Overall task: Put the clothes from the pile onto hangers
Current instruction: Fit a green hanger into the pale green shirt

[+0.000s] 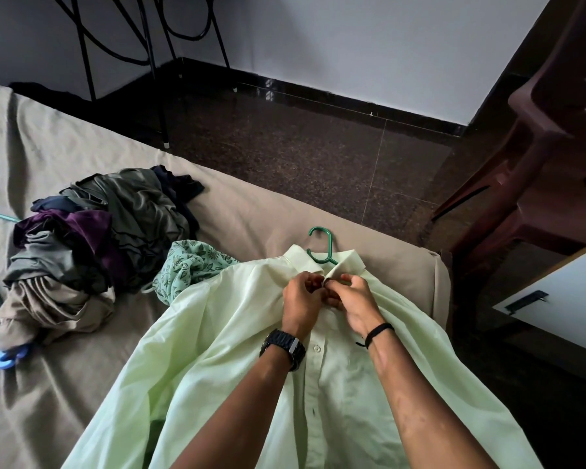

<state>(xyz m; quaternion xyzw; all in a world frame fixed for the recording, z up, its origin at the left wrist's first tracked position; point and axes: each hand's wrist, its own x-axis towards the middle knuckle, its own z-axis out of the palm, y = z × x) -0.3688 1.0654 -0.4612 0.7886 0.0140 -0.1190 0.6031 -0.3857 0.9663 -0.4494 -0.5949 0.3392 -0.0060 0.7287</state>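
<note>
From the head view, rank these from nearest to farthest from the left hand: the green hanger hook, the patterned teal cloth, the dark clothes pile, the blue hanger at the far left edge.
From the left hand, which pinches the pale green shirt below its collar:
1. Green hanger hook, just beyond the collar.
2. Patterned teal cloth, left, beside the shirt.
3. Dark clothes pile, further left on the bed.
4. Blue hanger, far left edge.

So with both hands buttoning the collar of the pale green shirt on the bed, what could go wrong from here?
1. The left hand and right hand tug the pale green shirt, which may slide off the green hanger.
2. Its right side hangs over the bed edge and may drag it floorward.
</note>
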